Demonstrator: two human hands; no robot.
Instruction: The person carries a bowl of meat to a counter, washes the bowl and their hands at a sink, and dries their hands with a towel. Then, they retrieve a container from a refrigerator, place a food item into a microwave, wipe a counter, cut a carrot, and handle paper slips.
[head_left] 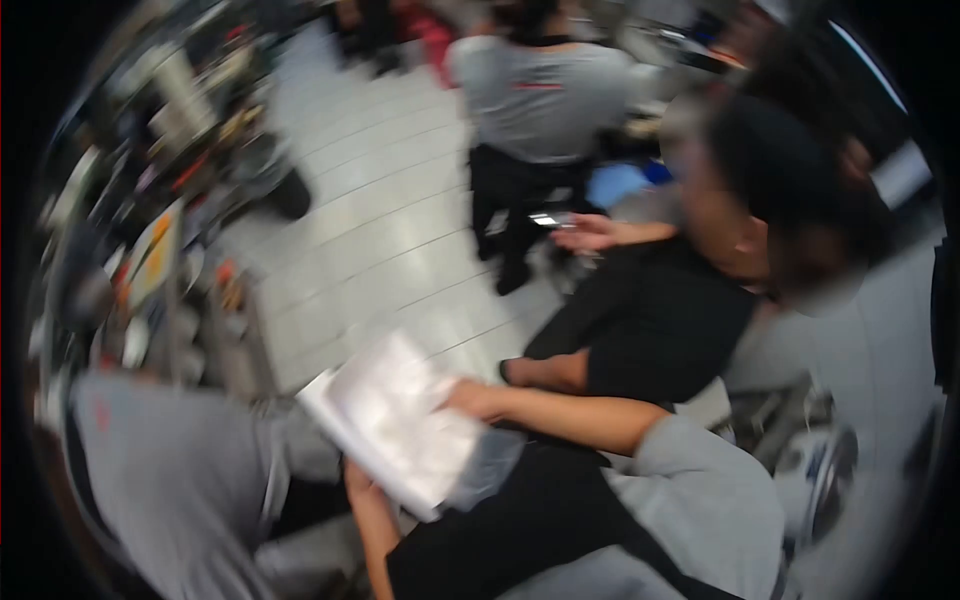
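A white box or tray (395, 425), blurred, is tilted in front of my black apron. My left hand (362, 487) holds it by its lower left side, with the fingers partly hidden beneath. Over the right part of the box is my right hand (475, 399), its fingertips at the pale contents, which are too blurred to name. Motion smears those fingers, so their grip is unclear. A translucent grey plastic piece (485, 470) hangs at the box's lower right edge.
A person in black (670, 320) at the right holds a phone-like object (550, 220). Another person in grey (550, 100) stands ahead. A grey-clothed person (180, 480) is close at left. Cluttered counters and a dark bin (290, 193) line the left.
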